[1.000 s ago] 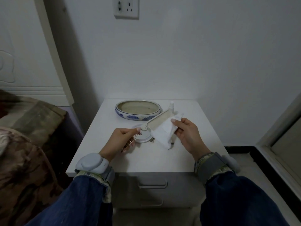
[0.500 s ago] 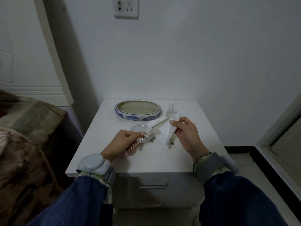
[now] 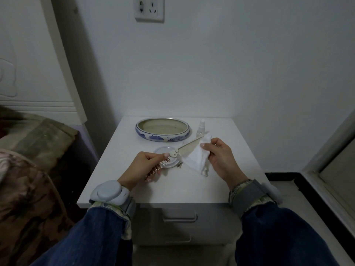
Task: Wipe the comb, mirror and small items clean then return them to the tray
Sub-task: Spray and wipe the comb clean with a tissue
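My left hand (image 3: 143, 167) grips the toothed end of a folding comb (image 3: 187, 147), whose pale blade reaches up to the right. My right hand (image 3: 221, 160) pinches a white wipe (image 3: 196, 160) against that blade. Under the comb, a round mirror (image 3: 163, 151) lies flat on the white nightstand (image 3: 172, 187). The blue and white oval tray (image 3: 163, 137) stands at the back of the nightstand with nothing in it. A small clear spray bottle (image 3: 201, 128) stands to the tray's right. A small clip (image 3: 179, 165) peeks out beside the mirror.
A bed with a brown patterned blanket (image 3: 34, 169) lies to the left. The wall with a socket (image 3: 149, 8) is right behind the nightstand. A drawer handle (image 3: 179, 217) shows below the top. A door frame (image 3: 326, 160) stands at the right.
The comb's blade has tilted lower towards the table. My right hand has slid the wipe along it. My left hand has hardly moved.
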The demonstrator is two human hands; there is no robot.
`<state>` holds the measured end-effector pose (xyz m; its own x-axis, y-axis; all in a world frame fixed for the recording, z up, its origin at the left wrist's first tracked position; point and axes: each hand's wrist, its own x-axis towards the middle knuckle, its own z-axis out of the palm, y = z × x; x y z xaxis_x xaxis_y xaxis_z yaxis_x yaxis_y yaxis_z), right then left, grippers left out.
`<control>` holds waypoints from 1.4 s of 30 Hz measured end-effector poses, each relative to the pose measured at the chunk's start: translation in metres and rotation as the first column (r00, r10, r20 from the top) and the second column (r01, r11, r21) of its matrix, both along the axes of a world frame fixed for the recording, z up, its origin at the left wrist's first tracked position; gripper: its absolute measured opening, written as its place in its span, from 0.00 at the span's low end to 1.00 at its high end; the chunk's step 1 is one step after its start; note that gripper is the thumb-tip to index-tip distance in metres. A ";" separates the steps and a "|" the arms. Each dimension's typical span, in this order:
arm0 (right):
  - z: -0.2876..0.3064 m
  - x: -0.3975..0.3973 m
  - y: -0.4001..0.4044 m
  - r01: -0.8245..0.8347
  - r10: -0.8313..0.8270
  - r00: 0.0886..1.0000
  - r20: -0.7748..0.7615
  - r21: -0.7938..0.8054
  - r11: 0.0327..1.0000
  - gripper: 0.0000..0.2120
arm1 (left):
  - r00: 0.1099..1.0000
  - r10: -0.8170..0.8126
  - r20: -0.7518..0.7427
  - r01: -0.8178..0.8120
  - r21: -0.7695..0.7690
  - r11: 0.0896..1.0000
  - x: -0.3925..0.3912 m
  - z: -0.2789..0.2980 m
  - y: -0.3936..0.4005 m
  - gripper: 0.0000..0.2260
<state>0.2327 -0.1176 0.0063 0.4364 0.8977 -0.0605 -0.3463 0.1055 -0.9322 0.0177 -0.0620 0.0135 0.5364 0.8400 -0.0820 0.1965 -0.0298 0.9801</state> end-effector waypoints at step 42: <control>0.006 -0.004 0.001 0.363 -0.373 0.874 0.311 0.093 0.927 0.04 | 0.973 -0.229 -0.011 0.220 -0.248 0.944 0.012 0.001 -0.004 0.18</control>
